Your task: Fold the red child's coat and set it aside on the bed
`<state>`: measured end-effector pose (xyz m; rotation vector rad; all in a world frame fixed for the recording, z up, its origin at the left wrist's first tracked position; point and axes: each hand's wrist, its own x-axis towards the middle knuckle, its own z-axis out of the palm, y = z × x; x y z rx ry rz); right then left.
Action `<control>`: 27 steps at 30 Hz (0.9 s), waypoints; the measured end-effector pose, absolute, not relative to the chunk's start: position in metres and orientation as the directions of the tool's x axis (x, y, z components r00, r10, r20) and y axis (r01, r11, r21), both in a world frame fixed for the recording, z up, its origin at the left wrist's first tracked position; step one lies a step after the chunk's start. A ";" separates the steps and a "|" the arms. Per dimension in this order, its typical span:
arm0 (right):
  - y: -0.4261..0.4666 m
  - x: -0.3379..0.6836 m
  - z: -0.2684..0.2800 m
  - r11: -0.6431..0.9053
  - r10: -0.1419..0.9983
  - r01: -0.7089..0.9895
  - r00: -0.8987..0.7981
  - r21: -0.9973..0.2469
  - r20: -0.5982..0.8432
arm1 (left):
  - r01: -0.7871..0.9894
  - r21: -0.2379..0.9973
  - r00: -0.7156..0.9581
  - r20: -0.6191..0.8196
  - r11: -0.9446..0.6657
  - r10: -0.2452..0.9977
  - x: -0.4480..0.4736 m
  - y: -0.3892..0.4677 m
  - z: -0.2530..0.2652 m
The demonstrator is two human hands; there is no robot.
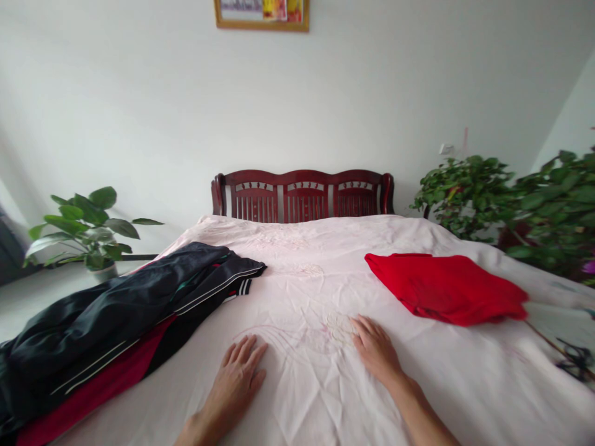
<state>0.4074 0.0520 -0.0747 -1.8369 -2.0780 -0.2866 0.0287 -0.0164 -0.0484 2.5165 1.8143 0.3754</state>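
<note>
My left hand (237,378) lies palm down on the pale pink bedsheet (297,396), fingers stretched out and holding nothing. To its right, my right hand (374,350) also rests flat on the sheet, beside an embroidered flower (339,328), with no object in it. Dark tracksuit clothes (116,316) with white piping and a crimson panel are laid out along the left side of the bed, apart from my left hand. A folded red garment (446,288) sits on the right side, beyond my right hand and not touching it.
A dark red wooden headboard (304,198) stands at the far end against the wall. One potted plant (90,229) is on the floor at left; leafy plants (469,192) crowd the right side. Near the right edge lies a thin black object (574,359) I cannot identify.
</note>
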 end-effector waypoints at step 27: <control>0.054 0.409 -0.080 0.168 0.887 0.981 -0.105 -0.102 0.450 | 0.930 0.147 0.299 0.234 -0.338 0.925 0.027 -0.015 -0.055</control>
